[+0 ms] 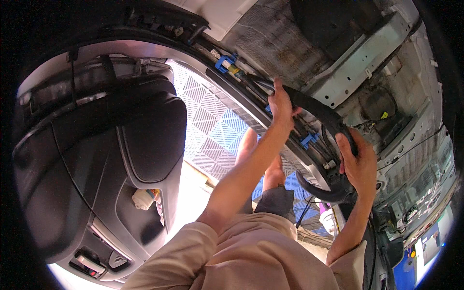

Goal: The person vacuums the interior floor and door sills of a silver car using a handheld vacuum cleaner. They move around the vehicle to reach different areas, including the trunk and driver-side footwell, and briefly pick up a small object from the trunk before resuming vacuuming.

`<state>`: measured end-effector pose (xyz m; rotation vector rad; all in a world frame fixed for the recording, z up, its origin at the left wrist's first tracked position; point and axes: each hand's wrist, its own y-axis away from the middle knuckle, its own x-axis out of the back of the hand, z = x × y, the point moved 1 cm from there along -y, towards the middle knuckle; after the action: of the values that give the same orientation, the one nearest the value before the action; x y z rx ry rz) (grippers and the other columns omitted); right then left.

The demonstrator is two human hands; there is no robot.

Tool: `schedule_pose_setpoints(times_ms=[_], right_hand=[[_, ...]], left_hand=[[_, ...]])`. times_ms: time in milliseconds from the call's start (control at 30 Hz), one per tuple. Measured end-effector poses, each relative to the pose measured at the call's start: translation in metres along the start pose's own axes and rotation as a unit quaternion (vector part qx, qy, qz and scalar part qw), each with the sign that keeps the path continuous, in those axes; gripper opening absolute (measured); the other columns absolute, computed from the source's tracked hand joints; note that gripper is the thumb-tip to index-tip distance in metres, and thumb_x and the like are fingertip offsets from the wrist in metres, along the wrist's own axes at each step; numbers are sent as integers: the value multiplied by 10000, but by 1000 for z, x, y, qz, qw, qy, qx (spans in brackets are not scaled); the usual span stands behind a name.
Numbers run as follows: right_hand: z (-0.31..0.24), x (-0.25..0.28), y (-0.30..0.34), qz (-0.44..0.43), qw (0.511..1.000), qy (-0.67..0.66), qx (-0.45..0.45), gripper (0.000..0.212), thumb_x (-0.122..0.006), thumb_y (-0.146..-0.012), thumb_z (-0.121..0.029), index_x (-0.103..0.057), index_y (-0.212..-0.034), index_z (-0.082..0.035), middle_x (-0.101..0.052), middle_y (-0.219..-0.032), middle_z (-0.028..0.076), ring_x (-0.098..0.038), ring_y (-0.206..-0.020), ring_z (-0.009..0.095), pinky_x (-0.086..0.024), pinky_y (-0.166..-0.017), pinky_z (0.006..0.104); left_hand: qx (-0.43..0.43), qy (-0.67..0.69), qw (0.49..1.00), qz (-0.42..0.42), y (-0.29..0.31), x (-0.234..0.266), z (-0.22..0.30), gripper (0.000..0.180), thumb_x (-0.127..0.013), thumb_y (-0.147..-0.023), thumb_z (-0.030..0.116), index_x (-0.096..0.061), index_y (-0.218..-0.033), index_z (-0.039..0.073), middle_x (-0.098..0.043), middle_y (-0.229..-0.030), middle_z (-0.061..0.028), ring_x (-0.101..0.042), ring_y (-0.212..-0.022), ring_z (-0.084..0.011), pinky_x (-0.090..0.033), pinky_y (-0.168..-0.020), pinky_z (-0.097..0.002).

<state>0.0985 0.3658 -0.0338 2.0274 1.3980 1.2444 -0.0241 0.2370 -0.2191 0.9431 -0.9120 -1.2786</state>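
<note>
A thick black taped wiring harness (316, 107) arches above the door sill of a stripped car interior. My right hand (360, 162) is closed round its nearer stretch, thumb on one side and fingers on the other. Farther along, my left hand (281, 107) grips the same harness near the sill, with one finger pointing up over it. Below it, pipes and cables run along the sill channel through blue clips, one (310, 140) between my hands and another (225, 63) beyond the left. A loose black branch (316, 192) curls out below my right wrist.
To the left the car door (101, 164) stands open, with a cloth-like white item (142, 198) in its pocket. A metal crossmember (369, 63) spans the bare floor pan at the upper right. Blue and grey tiles (227, 128) cover the ground outside the sill.
</note>
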Motion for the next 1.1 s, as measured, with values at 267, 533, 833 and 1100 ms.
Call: schedule_pose_setpoints(times_ms=[267, 533, 833, 1100], right_hand=[[32, -30, 21, 54, 990, -68, -109, 389, -637, -1015, -402, -682, -1109, -27, -614, -676, 49, -556, -491, 118, -441, -485, 306], [31, -15, 38, 23, 997, -4, -75, 429, -645, -1011, -356, -658, -1208, 25, -706, -879, 209, -695, -714, 306, -531, -664, 404], [26, -21, 97, 73, 986, 108, 107, 468, -697, -966, -338, -638, -1224, 48, -710, -915, 258, -733, -758, 399, -573, -691, 418], [13, -64, 113, 63, 991, 109, 54, 415, -698, -973, -325, -612, -1158, 36, -679, -801, 205, -710, -637, 365, -534, -513, 437]], left_hand=[[-51, -86, 994, 34, 10, 4, -11, 749, -546, -941, 671, -559, -1294, 11, -623, -924, -88, -638, -727, -209, -521, -543, -393], [5, -49, 999, -16, 10, 11, -28, 701, -537, -941, 706, -601, -1102, 27, -605, -827, -58, -641, -629, -187, -541, -459, -328], [-40, 69, 996, -46, 55, 50, -49, 648, -543, -971, 675, -659, -1055, 42, -628, -822, -27, -580, -592, -134, -453, -479, -275], [-9, 81, 993, -89, 22, 87, -67, 457, -571, -1036, 482, -665, -1100, 40, -696, -929, -77, -664, -807, -197, -536, -749, -322]])
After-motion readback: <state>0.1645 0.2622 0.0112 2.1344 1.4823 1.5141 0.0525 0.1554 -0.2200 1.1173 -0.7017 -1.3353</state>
